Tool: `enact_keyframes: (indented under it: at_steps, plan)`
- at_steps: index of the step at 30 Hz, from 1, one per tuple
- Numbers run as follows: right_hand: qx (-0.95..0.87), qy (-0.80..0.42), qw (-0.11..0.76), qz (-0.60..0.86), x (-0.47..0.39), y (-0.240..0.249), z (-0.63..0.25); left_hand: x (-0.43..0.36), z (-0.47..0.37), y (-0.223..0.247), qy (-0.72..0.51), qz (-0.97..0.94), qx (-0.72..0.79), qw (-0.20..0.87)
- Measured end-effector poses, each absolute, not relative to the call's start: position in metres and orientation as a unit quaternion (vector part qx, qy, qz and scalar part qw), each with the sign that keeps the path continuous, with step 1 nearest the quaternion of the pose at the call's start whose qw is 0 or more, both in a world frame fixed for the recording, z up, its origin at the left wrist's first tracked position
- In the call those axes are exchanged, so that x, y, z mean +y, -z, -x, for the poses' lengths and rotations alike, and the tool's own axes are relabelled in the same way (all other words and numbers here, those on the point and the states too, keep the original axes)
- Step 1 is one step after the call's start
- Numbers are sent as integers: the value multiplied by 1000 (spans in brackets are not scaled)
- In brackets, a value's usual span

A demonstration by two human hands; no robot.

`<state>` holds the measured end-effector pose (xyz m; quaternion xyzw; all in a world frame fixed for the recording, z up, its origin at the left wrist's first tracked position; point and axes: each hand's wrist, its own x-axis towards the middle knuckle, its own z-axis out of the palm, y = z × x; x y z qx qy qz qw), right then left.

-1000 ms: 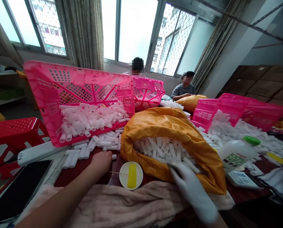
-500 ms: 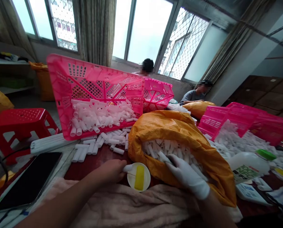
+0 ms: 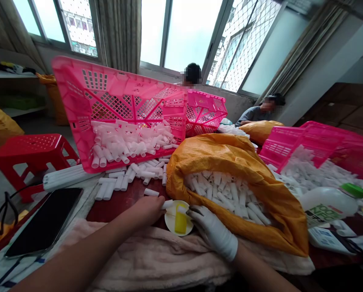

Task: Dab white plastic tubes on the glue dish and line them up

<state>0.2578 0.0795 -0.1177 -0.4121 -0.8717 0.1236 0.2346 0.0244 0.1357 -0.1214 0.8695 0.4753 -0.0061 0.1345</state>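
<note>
My left hand, bare, pinches a short white tube just left of a round white dish. A yellow block lies in the dish. In a white glove, my right hand grips another white tube, mostly hidden by the fingers, over the dish's right side. Behind it an orange sack lies open, full of white tubes. More loose tubes rest on the dark red table left of the sack.
A tilted pink basket holds tubes at the back left. A phone lies at left, near a red stool. At right are a white bottle and more pink baskets. Two people sit beyond. A pinkish cloth lies in front.
My right hand has moved from the sack's opening left to the dish, bringing a tube. My left hand still holds its tube beside the dish. The camera view has shifted slightly.
</note>
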Motion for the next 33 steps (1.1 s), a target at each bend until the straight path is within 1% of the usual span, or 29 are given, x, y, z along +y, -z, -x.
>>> enact_keyframes:
  at_steps: [3,8,12,14,17,21,22,23,24,27,28,29,31,33]
  plan:
    - [-862,-103,256,426,78,117,-260,135,-25,119,9,-868,480,130]
    - [-898,-92,216,372,76,121,-263,133,-26,117,-5,-874,471,120]
    - [-877,-91,250,400,73,124,-262,131,-26,115,4,-870,476,128]
    - [-883,-69,234,400,73,125,-260,130,-26,113,8,-866,483,131]
    - [-919,-38,192,343,70,122,-256,129,-27,111,6,-864,486,132]
    - [-958,-60,139,245,63,110,-250,129,-27,112,7,-862,488,133]
    - [-960,-70,138,232,62,107,-249,129,-27,112,6,-862,490,133]
    - [-957,-82,153,231,61,106,-248,129,-27,112,3,-861,491,131]
    - [-945,-98,193,246,62,106,-246,129,-27,112,-4,-863,489,128]
    - [-819,-179,412,358,68,110,-243,129,-27,109,-59,-875,470,103]
    - [-754,-220,475,397,72,111,-241,128,-27,107,-83,-879,459,96]
    - [-694,-264,516,427,76,112,-240,128,-27,106,-105,-882,449,92]
    - [-607,-347,540,469,82,109,-237,126,-28,103,-137,-885,433,102]
    - [-568,-396,533,485,87,104,-235,124,-29,102,-155,-885,423,118]
